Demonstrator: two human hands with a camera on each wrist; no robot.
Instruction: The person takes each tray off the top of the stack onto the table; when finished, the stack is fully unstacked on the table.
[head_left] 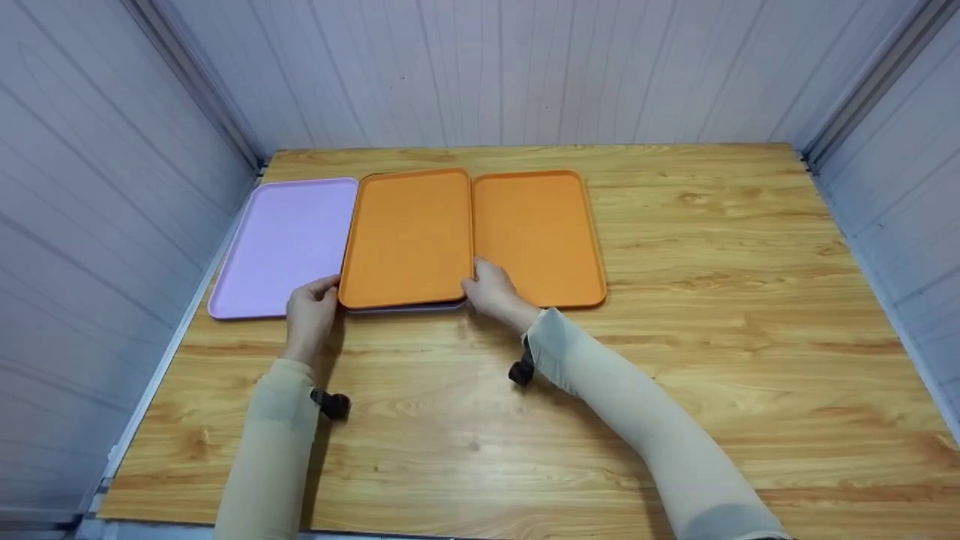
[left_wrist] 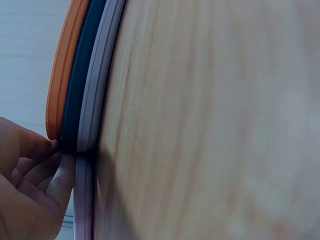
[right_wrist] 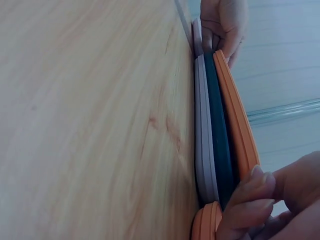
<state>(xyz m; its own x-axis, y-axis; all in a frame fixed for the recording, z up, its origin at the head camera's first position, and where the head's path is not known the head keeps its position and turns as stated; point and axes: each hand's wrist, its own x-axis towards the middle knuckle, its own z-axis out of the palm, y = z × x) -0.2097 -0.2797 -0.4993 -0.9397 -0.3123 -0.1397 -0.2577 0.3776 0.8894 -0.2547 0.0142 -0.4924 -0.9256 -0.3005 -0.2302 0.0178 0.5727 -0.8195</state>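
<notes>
In the head view, an orange tray (head_left: 411,240) tops a stack of trays in the middle of the row. Beneath it lie a dark teal tray (right_wrist: 218,125) and a pale purple tray (right_wrist: 204,135), visible from the side in the right wrist view. My left hand (head_left: 311,315) pinches the near left corner of the top orange tray, fingertips right by the teal edge. My right hand (head_left: 495,292) grips the near right corner, where a gap shows between the orange and teal trays. The top tray sits slightly askew over the stack.
To the left of the stack, a purple tray (head_left: 289,247) lies flat on the wooden table (head_left: 712,360). A second orange tray (head_left: 536,236) lies against the right side, partly under my right hand. Pale panel walls (head_left: 495,67) enclose the table's back and sides.
</notes>
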